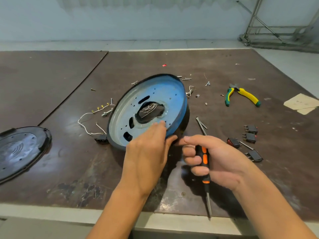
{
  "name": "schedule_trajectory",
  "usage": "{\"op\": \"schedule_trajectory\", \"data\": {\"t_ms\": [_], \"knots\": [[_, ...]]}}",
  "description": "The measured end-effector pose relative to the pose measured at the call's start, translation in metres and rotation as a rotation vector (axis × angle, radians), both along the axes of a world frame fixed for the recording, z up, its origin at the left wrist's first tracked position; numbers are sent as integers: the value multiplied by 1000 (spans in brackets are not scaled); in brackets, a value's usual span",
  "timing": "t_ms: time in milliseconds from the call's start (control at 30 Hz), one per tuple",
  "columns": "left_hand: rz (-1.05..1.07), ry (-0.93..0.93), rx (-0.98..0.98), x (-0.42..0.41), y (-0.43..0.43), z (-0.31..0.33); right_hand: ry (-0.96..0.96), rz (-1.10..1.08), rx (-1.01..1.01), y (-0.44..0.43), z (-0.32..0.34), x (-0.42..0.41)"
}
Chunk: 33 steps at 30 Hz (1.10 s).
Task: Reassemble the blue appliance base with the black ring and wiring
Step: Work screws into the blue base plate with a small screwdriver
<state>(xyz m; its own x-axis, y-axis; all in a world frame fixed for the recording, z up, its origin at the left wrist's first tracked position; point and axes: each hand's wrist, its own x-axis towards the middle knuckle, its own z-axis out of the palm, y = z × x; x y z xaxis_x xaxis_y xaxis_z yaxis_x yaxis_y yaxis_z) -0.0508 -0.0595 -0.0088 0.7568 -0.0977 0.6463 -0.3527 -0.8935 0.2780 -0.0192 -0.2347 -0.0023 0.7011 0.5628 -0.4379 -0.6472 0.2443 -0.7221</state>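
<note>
The blue appliance base (155, 94) stands tilted on its edge in the middle of the table, its hollow inner side facing me. The black ring (185, 118) runs around its rim. Thin wires (149, 108) show through the central hole. My left hand (146, 152) grips the near rim, fingers lying on the blue inner face and thumb behind the edge. My right hand (210, 159) holds a black and orange screwdriver (204, 168) with its tip pointing down toward me; its index finger touches the rim.
A black round cover (20, 150) lies at the left. White wiring with terminals (93, 116) trails left of the base. Loose screws (186, 78), yellow-green pliers (241, 95), several black switches (250, 135) and a second screwdriver (201, 125) lie to the right. The table's front edge is close.
</note>
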Motion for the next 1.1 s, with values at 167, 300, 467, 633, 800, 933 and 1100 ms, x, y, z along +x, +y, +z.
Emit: {"op": "schedule_trajectory", "data": {"t_ms": [167, 300, 467, 633, 800, 933, 1100], "knots": [[3, 105, 186, 4, -12, -4, 199, 120, 169, -11, -14, 2], [9, 146, 341, 5, -20, -7, 234, 178, 169, -12, -21, 0], [-1, 206, 331, 6, -23, -10, 229, 204, 123, -24, -18, -1], [21, 290, 339, 8, -23, -12, -55, 194, -80, -53, 0, 5], [-2, 323, 333, 8, -19, -11, -449, -162, -602, -90, 15, 22], [-3, 337, 332, 9, -15, -8, -710, -206, -1456, -129, 10, 40], [-12, 319, 339, 11, -15, -7, -612, -83, -1613, -139, 0, 45]]}}
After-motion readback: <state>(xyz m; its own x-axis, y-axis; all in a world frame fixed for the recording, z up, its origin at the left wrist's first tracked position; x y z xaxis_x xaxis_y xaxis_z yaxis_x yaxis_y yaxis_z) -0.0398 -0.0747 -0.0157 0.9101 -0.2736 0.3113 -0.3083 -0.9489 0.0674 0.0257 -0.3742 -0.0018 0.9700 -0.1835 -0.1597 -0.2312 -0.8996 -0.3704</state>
